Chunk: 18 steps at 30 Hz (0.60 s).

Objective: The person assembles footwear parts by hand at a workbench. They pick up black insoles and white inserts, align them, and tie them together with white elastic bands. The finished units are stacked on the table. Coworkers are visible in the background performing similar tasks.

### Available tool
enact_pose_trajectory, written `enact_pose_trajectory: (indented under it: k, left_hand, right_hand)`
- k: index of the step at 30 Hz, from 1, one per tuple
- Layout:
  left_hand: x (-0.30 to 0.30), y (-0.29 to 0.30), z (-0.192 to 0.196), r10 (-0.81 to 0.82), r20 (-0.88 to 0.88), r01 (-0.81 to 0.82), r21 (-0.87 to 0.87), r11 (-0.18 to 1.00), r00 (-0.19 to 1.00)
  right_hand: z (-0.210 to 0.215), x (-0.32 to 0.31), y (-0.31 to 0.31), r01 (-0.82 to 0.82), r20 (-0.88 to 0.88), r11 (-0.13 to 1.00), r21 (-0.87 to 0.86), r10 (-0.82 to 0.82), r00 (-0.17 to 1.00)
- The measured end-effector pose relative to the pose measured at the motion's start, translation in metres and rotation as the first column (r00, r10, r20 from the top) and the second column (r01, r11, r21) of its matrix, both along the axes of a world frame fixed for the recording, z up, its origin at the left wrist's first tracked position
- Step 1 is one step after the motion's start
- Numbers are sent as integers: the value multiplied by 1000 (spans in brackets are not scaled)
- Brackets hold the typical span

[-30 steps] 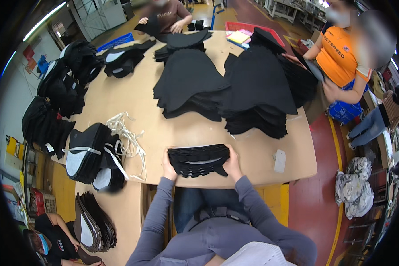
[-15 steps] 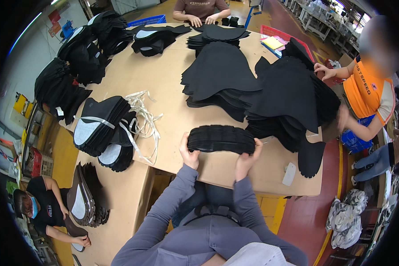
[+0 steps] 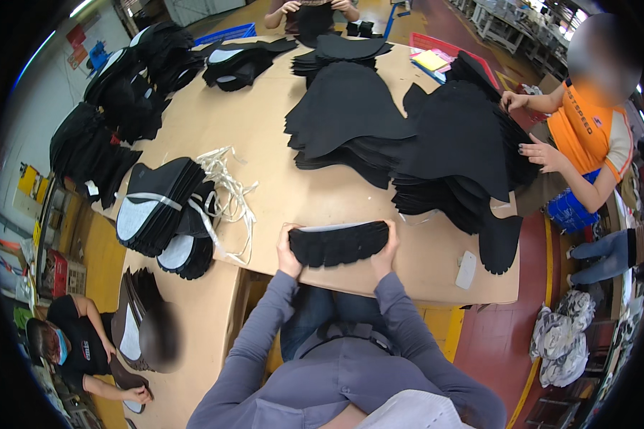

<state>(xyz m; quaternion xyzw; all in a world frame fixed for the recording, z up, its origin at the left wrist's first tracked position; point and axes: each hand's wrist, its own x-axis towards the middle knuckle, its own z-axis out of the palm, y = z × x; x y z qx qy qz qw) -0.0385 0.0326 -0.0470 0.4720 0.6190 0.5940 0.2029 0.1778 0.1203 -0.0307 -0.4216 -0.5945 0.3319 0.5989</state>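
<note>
Between my two hands, at the near edge of the table, is a thick stack of black cut fabric pieces [image 3: 339, 246]. My left hand [image 3: 289, 250] grips its left end and my right hand [image 3: 386, 250] its right end. A pale strip shows along the stack's far edge, and the edge facing me is notched. Just beyond lie wide piles of large black curved pieces [image 3: 358, 107] and more black pieces [image 3: 454, 143] to the right. A small white card [image 3: 466, 269] rests on the table [image 3: 422, 275] right of my hands.
Left of me are a tied black bundle [image 3: 157, 200] and a tangle of cream ribbons [image 3: 229, 193]. More black stacks [image 3: 93, 154] line the left edge. Co-workers handle pieces at the far side, right and lower left. A red crate [image 3: 472, 61] stands at the far right.
The stack in my hands has come nearer and slightly left, and tilted so its pale far edge shows. The far co-worker now lifts a black piece; the right co-worker's hands have shifted.
</note>
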Motion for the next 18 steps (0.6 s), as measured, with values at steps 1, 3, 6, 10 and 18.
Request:
enact_pose_trajectory:
  k: [1, 3, 6, 10, 18]
  left_hand:
    - [-7, 0, 3, -69, 3, 69, 53, 996, 998]
    - [-11, -10, 27, 17, 12, -18, 86, 996, 1000]
    - [-53, 5, 39, 240, 141, -231, -78, 970, 960]
    - [-117, -4, 63, 326, 99, -253, -438, 863, 940]
    - [-121, -20, 40, 428, -507, -610, -271, 745, 748]
  right_hand:
    - [-4, -4, 4, 3, 9, 1000, 14, -3, 1000]
    - [26, -28, 9, 37, 84, 999, -39, -33, 996]
    - [75, -60, 16, -72, 284, 954, -291, 158, 946]
    - [130, -48, 27, -160, 348, 981, 106, 114, 931]
    - [211, 186, 231, 469, 483, 880, -74, -380, 789]
